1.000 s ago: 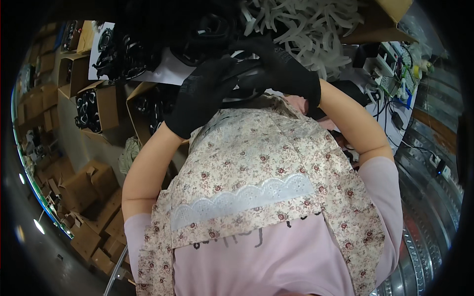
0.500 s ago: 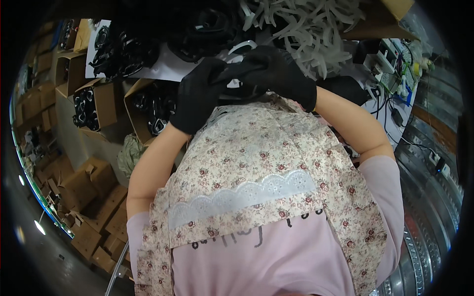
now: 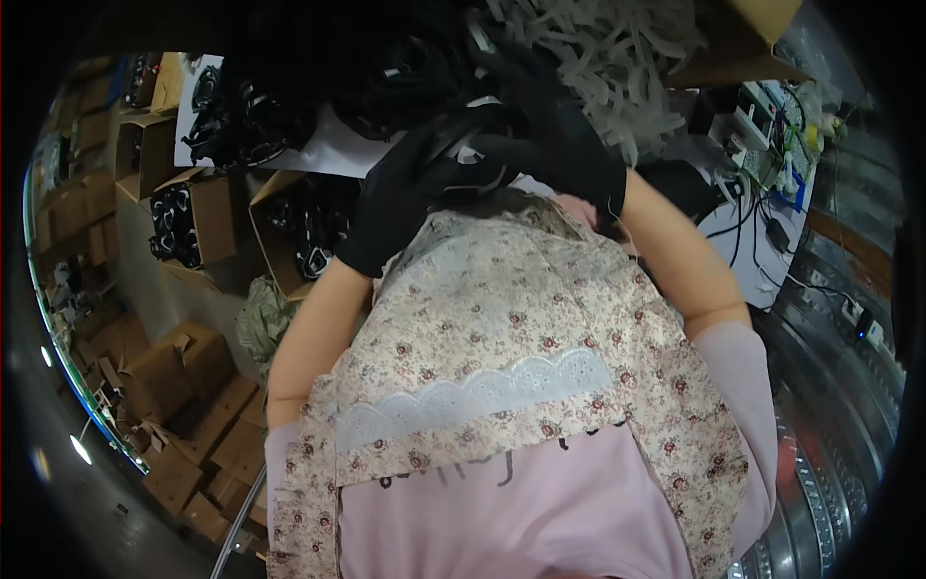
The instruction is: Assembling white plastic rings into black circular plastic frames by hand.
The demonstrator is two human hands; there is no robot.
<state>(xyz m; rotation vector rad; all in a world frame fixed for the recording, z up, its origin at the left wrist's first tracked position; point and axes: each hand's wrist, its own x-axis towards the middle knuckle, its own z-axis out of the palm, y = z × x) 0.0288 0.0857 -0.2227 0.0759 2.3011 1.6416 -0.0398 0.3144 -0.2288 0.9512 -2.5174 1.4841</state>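
Both my hands wear black gloves and meet over the near edge of the table, in front of my apron. My left hand is closed on a black goggle-like piece with pale parts; the dark gloves hide most of its shape. My right hand is at the piece's right side, its thumb side against it. Its other fingers stretch up toward a small pale part near the dark pile, but blur and shadow hide whether they grip it. Beyond my right hand lies a heap of translucent whitish strips.
Black goggle-like pieces lie heaped at the table's left. Cardboard boxes with similar pieces stand below it, and more cartons are stacked at far left. Electrical gear and cables sit at the right. A cardboard box stands behind.
My right hand's fingers have lifted up and away from the piece, toward the pile. The left hand has stayed near the piece. The whole view has shifted slightly.
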